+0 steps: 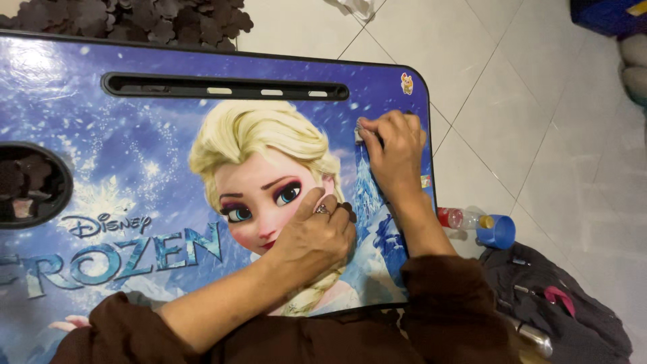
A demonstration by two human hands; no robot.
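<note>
We keep left hand (pixel 317 236) pressing flat, fingers loose, steadying table (pixel 135 155) at centre frame. Right hand (pixel 394 152), upper right, fingers pinching small grey item (pixel 360 133); rub short, firm, near edge.

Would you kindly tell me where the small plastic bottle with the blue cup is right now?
In the head view, the small plastic bottle lies on the white tiled floor off the lap table's right edge, beside the blue cup, just above the dark bag.

Glossy printed tabletop (pixel 135 155); smooth floor tiles (pixel 539 101)
</note>
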